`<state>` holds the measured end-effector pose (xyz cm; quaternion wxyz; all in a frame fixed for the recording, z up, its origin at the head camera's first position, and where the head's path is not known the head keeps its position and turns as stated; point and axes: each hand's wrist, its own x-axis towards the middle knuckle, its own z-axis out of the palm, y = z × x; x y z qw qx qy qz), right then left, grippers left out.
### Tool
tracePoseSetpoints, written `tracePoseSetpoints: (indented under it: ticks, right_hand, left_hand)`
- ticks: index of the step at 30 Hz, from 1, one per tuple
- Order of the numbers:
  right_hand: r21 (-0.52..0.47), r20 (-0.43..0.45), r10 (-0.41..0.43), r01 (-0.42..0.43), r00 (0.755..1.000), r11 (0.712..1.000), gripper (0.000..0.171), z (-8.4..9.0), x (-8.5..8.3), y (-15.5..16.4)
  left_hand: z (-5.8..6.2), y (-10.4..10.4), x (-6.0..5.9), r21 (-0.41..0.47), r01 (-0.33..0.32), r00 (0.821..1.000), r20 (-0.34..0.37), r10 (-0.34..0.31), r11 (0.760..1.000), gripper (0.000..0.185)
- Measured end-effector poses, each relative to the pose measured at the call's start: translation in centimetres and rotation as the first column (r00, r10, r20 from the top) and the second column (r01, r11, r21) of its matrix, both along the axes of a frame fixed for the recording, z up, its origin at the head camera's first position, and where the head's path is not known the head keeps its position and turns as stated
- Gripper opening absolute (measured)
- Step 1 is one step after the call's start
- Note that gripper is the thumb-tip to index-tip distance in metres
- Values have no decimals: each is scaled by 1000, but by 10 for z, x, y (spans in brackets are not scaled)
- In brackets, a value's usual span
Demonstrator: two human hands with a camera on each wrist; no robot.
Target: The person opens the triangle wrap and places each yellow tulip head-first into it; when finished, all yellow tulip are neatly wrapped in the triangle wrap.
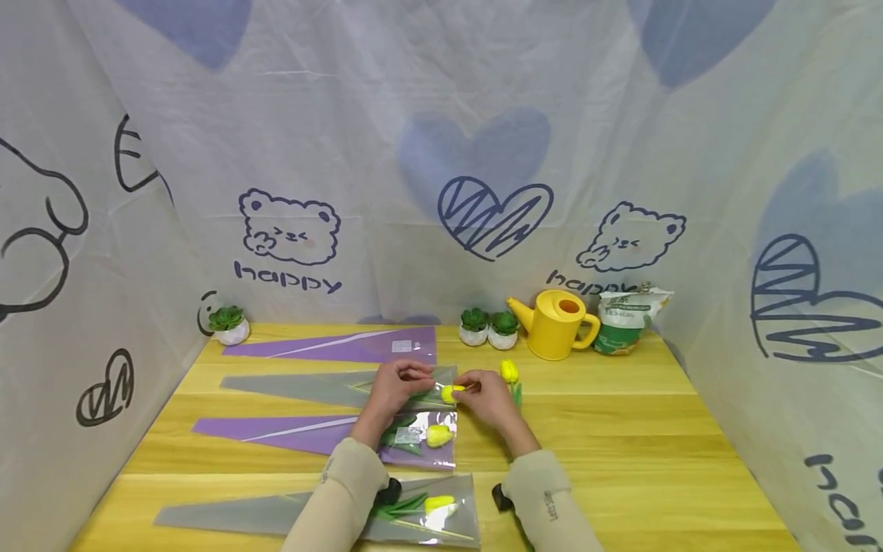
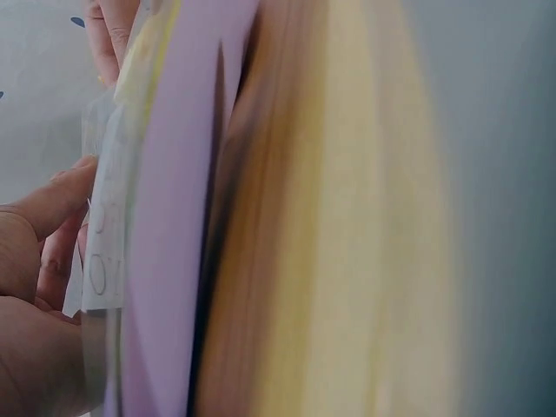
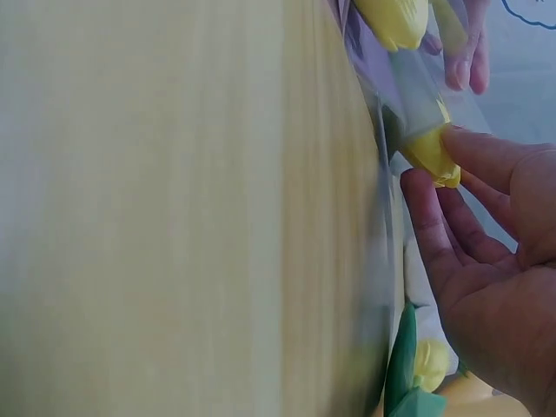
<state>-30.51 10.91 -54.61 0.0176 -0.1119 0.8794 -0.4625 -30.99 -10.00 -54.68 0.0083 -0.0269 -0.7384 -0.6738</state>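
I see my left hand pinching the open end of a clear grey cone-shaped plastic flower sleeve on the yellow wooden table, while my right hand pinches a yellow artificial tulip at its mouth.

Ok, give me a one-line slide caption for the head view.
Left hand holds a grey sleeve open while the right hand pinches a yellow tulip at its mouth.
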Motion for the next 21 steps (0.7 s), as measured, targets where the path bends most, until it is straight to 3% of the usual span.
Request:
tracePoseSetpoints:
  ticks: [21]
  right_hand:
    - [-2,-5,48,-48,999,999,16,0,-3,-9]
  left_hand:
    - [0,0,0,-9,5,1000,-9,-5,1000,22]
